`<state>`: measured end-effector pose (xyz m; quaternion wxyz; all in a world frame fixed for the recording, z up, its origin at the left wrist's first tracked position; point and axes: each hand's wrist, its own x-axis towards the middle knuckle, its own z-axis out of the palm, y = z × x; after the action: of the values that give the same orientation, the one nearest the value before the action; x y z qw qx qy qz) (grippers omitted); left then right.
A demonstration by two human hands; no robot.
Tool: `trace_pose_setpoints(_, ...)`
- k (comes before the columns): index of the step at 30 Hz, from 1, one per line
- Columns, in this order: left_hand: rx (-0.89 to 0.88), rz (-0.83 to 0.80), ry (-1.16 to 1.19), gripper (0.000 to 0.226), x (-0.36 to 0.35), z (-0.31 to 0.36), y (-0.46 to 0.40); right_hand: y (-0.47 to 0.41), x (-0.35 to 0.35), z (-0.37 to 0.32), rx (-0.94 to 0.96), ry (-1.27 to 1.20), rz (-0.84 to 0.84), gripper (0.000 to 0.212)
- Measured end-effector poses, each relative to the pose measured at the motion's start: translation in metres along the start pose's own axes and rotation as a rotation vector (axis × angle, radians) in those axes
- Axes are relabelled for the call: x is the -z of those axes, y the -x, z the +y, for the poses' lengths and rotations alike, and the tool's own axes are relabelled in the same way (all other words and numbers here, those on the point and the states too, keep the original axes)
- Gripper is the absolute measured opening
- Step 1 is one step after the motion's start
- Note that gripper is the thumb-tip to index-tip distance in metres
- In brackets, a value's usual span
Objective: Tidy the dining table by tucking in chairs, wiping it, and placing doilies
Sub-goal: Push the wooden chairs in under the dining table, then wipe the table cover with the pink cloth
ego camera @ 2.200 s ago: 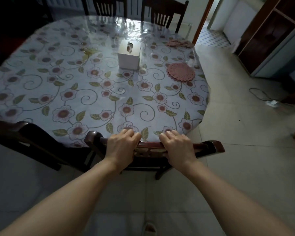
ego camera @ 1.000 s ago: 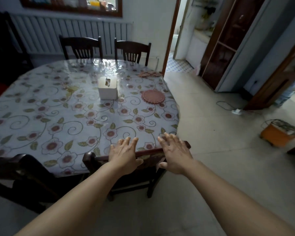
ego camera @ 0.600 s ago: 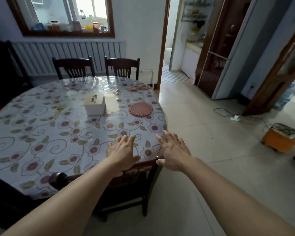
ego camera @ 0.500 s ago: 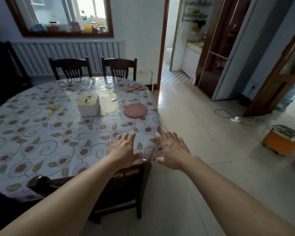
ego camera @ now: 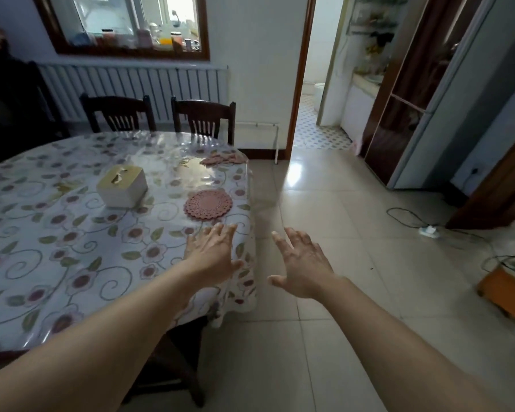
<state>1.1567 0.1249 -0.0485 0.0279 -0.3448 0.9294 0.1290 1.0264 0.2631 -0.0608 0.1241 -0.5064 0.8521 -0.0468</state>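
Observation:
The dining table carries a floral cloth under clear plastic. A round pink doily lies flat near its right edge, and a small pile of pink doilies sits at the far right corner. My left hand hovers open over the table's right edge, fingers spread. My right hand is open in the air beyond the edge, over the floor. The near chair is pushed under the table, mostly hidden behind my left arm. Two dark chairs stand tucked in at the far side.
A white tissue box stands mid-table. A radiator lines the back wall under a window. A doorway opens at the right of the table. On the tiled floor lie a power strip with cable and an orange box.
Both hands let go of the near chair's back rail and opened. The view swung right and up, so the chair now lies low under the table's edge.

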Motion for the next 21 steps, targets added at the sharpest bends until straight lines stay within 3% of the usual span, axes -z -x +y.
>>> trace_pose_setpoints(10,0.140,-0.038,0.125,0.082,-0.004,0.017,-0.194,-0.176,0.046,0.077,0.102,0.113,-0.039,0.096)
trace_pose_setpoints(21,0.373,0.014,0.090,0.086,0.026,-0.009,-0.347,-0.377,0.086,0.120,0.323,0.117,-0.055,0.077)
